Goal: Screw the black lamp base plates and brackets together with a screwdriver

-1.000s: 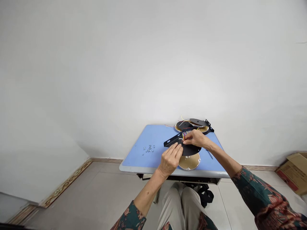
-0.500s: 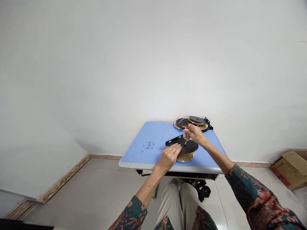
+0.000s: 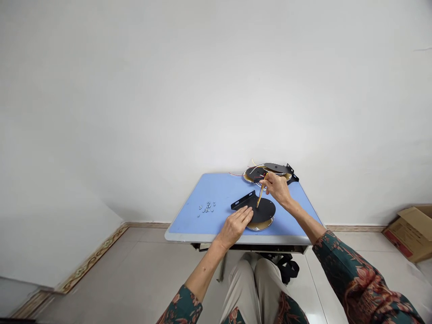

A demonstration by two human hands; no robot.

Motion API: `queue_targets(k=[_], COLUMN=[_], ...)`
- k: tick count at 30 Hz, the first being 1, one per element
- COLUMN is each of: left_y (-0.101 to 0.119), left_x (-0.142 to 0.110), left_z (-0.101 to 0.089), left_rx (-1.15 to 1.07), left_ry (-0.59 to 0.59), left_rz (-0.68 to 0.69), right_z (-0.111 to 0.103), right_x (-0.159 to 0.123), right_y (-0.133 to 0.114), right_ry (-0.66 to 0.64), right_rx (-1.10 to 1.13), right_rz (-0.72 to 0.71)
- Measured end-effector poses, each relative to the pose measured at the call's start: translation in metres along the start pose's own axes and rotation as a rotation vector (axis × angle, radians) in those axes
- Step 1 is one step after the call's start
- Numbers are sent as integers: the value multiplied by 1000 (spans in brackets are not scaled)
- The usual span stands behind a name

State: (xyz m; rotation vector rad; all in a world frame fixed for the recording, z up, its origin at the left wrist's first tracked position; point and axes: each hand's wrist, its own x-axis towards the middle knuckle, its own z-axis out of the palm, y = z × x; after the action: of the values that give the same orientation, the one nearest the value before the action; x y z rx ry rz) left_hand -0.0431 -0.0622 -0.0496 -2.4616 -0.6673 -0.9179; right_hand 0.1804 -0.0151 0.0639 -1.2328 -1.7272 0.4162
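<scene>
Blue table (image 3: 216,189), left part: small metal fasteners (image 3: 207,207) in a loose scatter, well apart from both hands. Left hand (image 3: 236,227) open, palm down, resting on the edge of a black round plate (image 3: 263,211), which sits on a gold disc (image 3: 259,226). Orange wires (image 3: 260,196) rise above the plate, pinched in the right hand (image 3: 278,189). Upper right of table: second black plate (image 3: 254,173) with loose wires, just beyond the right hand.

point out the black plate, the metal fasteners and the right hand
black plate (image 3: 265,210): head view, on its round part
metal fasteners (image 3: 207,207): head view, on the middle of the cluster
right hand (image 3: 277,188): head view, on its back
</scene>
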Motion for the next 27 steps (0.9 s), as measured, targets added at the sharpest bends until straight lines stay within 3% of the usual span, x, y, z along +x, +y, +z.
queue_targets(k=[10, 16, 21, 24, 27], left_y=[2, 2, 3, 3, 2], left_x=[0, 4, 5, 5, 4], left_z=[-4, -8, -7, -8, -9], left_rx=[43, 140, 146, 154, 144], left_ry=[-149, -302, -331, -341, -336], left_rz=[14, 52, 47, 56, 52], right_z=[4, 10, 17, 26, 32], right_x=[0, -5, -37, -49, -50], right_y=[-3, 8, 26, 29, 28], right_ry=[91, -103, -325, -333, -291], right_rx=[58, 227, -38, -159, -155], right_rz=[42, 64, 42, -12, 22])
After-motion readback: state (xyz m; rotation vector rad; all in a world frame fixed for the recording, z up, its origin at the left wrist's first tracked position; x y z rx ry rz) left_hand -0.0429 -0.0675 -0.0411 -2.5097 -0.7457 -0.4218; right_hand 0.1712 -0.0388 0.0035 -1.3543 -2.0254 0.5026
